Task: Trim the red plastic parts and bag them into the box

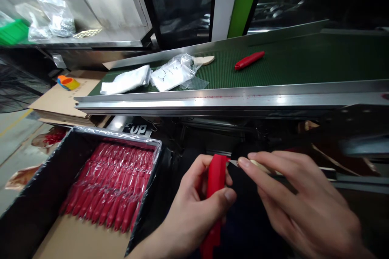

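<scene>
My left hand [193, 206] is wrapped round a long red plastic handle [216, 176], which stands nearly upright above my lap. Between the fingertips of my right hand [304, 198] is a small knife [233, 162] with a thin blade and a pale grip, partly hidden by the fingers. Its blade tip meets the right edge of the red handle near the top. A second red handle [249, 60] lies on the green ribbed conveyor belt [291, 64] beyond my hands.
Clear plastic bags [174, 73] lie on the belt, behind its metal rail [243, 101]. At lower left, a black-lined box [148, 139] holds rows of bagged red handles [112, 182]. Flat cardboard [67, 99] carries an orange and yellow tape roll [69, 83]. A green bin [13, 32] is at far left.
</scene>
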Available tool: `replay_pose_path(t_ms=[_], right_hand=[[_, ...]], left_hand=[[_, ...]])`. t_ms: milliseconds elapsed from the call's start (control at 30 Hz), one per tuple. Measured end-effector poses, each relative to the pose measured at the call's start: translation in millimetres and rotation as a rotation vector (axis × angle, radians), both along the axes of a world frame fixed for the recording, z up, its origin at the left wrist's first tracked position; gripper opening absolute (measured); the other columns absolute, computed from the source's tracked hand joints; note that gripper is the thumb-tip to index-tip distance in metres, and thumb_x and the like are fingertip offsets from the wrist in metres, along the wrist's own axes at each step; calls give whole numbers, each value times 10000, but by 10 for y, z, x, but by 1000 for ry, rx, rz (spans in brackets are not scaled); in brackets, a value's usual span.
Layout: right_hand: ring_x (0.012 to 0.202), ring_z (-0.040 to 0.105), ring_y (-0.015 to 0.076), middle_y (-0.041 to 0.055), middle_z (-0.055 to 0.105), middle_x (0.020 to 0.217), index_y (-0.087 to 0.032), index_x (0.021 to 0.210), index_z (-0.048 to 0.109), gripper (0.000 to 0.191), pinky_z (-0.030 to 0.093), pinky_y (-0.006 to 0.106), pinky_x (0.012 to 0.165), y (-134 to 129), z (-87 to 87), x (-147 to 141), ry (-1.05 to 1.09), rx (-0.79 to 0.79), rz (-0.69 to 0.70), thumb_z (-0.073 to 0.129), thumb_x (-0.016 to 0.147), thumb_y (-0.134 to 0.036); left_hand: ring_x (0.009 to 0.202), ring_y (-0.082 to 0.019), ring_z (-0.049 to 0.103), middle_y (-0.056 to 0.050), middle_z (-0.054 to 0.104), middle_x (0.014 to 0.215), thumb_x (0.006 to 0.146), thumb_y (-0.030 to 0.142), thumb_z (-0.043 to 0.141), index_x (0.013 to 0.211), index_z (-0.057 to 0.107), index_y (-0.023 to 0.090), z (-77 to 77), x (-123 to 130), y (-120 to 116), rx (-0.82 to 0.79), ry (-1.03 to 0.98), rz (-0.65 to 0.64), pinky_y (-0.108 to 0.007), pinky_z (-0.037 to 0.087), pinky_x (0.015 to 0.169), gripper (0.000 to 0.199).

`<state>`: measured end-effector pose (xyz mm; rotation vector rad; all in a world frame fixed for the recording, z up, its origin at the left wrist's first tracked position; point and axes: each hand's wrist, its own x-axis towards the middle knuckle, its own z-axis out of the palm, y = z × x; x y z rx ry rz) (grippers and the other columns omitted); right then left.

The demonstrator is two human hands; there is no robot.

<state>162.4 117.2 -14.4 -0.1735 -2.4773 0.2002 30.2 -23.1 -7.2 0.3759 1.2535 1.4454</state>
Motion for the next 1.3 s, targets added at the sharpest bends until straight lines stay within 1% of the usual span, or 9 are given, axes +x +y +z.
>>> replay_pose_path(t_ms=[100, 267, 433, 567, 867, 933, 1067, 1200, 1300], right_hand=[[990, 575, 225, 97, 633, 1101, -161, 1220, 619, 415, 476, 386, 827, 4, -1, 4, 21, -25, 7, 572, 843, 4], [1036, 578, 182, 106, 609, 1122, -136, 1186, 640, 390, 510, 315, 849, -53, 19, 5, 85, -228, 48, 537, 847, 27], [1057, 571, 182, 114, 604, 1131, -117, 1186, 640, 389, 512, 318, 869, -113, -27, -8, 101, -268, 59, 509, 852, 34], [1075, 571, 191, 110, 604, 1144, -130, 1193, 644, 390, 513, 323, 879, -109, -67, -18, 101, -273, 61, 513, 856, 16], [1086, 569, 191, 117, 595, 1161, -115, 1206, 633, 396, 503, 325, 894, -97, -81, -19, 100, -250, 79, 533, 849, 24], [1082, 577, 195, 109, 600, 1167, -137, 1229, 627, 423, 505, 335, 893, -80, -109, -6, 108, -259, 65, 535, 847, 21], [1046, 601, 189, 84, 615, 1162, -194, 1260, 612, 461, 509, 333, 871, -49, -126, 21, 127, -317, -25, 551, 848, 3], [1055, 592, 180, 83, 604, 1148, -186, 1214, 623, 433, 506, 315, 853, -78, -75, 31, 131, -325, 22, 538, 844, 22], [1061, 572, 177, 89, 584, 1147, -171, 1196, 623, 417, 496, 315, 866, -104, -50, 30, 112, -294, 58, 545, 839, 29]], left_hand=[[499, -34, 456, 45, 513, 728, 833, 321, 685, 954, 508, 202, -4, 6, 10, 7, -63, 9, -144, 393, 474, 246], [455, -37, 441, 30, 525, 695, 838, 295, 661, 957, 505, 191, -22, 7, 28, 130, -310, -13, -129, 400, 418, 222], [546, -35, 464, -16, 533, 954, 851, 257, 614, 1005, 523, 221, -20, 26, 20, 247, -507, 14, -87, 368, 390, 182], [551, -32, 460, -26, 520, 956, 871, 252, 571, 1024, 518, 221, -11, 49, 15, 269, -534, 28, -71, 353, 393, 165], [548, -25, 453, -25, 510, 951, 892, 252, 535, 1039, 516, 231, -64, 50, -7, 312, -642, -18, -60, 346, 395, 150], [533, -26, 452, -26, 515, 942, 886, 246, 539, 1032, 516, 227, -94, 50, -11, 336, -636, -65, -69, 355, 388, 149], [460, -29, 489, -49, 564, 906, 863, 252, 556, 1044, 515, 191, -195, 63, 5, 485, -596, -157, -102, 381, 379, 195], [446, -41, 519, -49, 574, 919, 897, 298, 496, 1043, 515, 209, -253, 79, 38, 494, -642, -113, -129, 413, 389, 173], [456, -44, 540, -35, 569, 892, 900, 324, 499, 1018, 514, 206, -202, 96, 34, 463, -670, -90, -140, 444, 426, 168]])
